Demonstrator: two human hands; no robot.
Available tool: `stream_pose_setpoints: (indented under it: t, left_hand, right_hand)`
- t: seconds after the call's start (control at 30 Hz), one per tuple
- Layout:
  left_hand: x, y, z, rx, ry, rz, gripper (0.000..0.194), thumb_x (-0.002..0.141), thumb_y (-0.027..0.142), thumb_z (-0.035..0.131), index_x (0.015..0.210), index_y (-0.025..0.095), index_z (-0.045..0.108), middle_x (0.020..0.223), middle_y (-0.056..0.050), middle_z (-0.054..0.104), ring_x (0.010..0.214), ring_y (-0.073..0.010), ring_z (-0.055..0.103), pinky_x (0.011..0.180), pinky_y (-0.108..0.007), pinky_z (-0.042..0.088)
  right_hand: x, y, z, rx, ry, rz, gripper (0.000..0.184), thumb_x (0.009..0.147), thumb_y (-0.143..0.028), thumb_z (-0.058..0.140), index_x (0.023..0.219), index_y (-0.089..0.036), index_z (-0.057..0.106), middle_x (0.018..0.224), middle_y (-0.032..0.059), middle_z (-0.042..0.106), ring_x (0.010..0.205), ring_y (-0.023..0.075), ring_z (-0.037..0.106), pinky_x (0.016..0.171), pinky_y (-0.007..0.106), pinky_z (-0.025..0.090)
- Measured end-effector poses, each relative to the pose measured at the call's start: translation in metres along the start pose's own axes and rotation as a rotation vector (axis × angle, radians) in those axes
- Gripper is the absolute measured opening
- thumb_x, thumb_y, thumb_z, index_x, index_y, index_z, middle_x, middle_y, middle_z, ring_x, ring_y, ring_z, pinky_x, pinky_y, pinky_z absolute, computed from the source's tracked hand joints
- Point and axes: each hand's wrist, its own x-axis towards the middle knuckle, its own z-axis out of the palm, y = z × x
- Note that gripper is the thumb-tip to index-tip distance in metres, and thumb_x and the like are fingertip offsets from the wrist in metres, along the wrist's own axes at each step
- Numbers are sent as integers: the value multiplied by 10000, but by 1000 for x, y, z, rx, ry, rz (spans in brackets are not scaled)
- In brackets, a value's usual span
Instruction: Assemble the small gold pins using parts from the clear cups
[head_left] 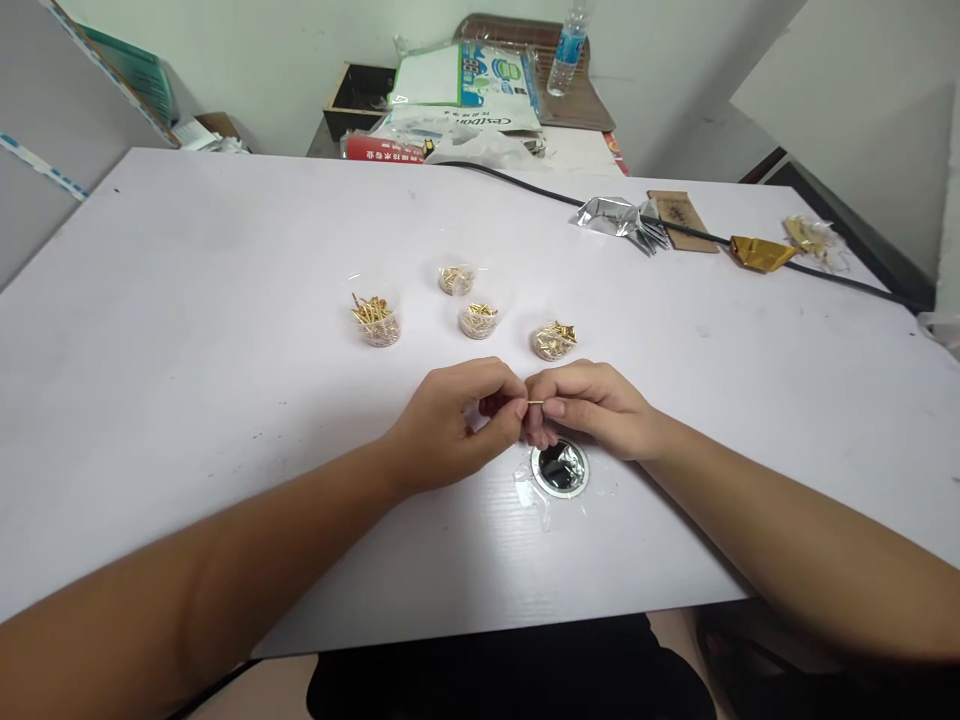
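A thin gold-coloured metal pin [535,402] runs level between my two hands. My left hand [472,415] pinches its left end between thumb and forefinger. At the other end, the thumb and fingers of my right hand [589,405] close on it. Beyond the hands stand small clear plastic cups of gold metal pieces: one with longer pins [375,315] at the left, one cup [456,280] farthest back, a middle cup [478,318], and a right cup [555,340] just past my right hand.
A round metal-rimmed hole [560,468] with clear tape sits in the white table [225,350] below my hands. A black cable [517,182] crosses the back right, past silver foil [611,215], cardboard [682,222] and gold foil [761,253]. A water bottle [568,50] stands behind.
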Motion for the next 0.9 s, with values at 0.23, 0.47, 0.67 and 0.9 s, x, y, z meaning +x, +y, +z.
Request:
stream_pose_setpoints:
  t: [0.23, 0.47, 0.67, 0.9]
  left_hand:
    - [1, 2, 0, -25, -13, 13, 111, 816, 70, 535, 761, 140, 601, 674, 14, 565, 598, -66, 479, 555, -194, 406]
    - [0, 2, 0, -45, -24, 1, 114, 814, 73, 532, 761, 147, 599, 678, 14, 567, 605, -70, 492, 570, -199, 423]
    - [1, 2, 1, -56, -28, 8, 110, 815, 78, 524, 748, 145, 582, 677, 13, 565, 603, -69, 486, 571, -200, 427]
    - [1, 2, 1, -64, -31, 10, 117, 821, 84, 516, 744, 151, 573, 672, 14, 562, 593, -68, 485, 558, -196, 426]
  right_hand:
    - [-1, 0, 1, 98, -26, 31, 292, 988, -280, 501, 821, -70, 615, 731, 78, 612, 644, 106, 569, 601, 233, 473]
    - [-1, -1, 1, 92, -19, 57, 296, 982, -299, 512, 823, -73, 618, 713, 76, 611, 625, 108, 567, 574, 229, 472]
    - [-2, -1, 1, 84, -32, 31, 279, 987, -269, 497, 829, -76, 623, 722, 77, 617, 632, 111, 572, 588, 240, 477]
    - [-2, -2, -1, 68, -42, 44, 286, 986, -274, 498, 818, -78, 622, 722, 78, 621, 629, 109, 574, 589, 238, 482]
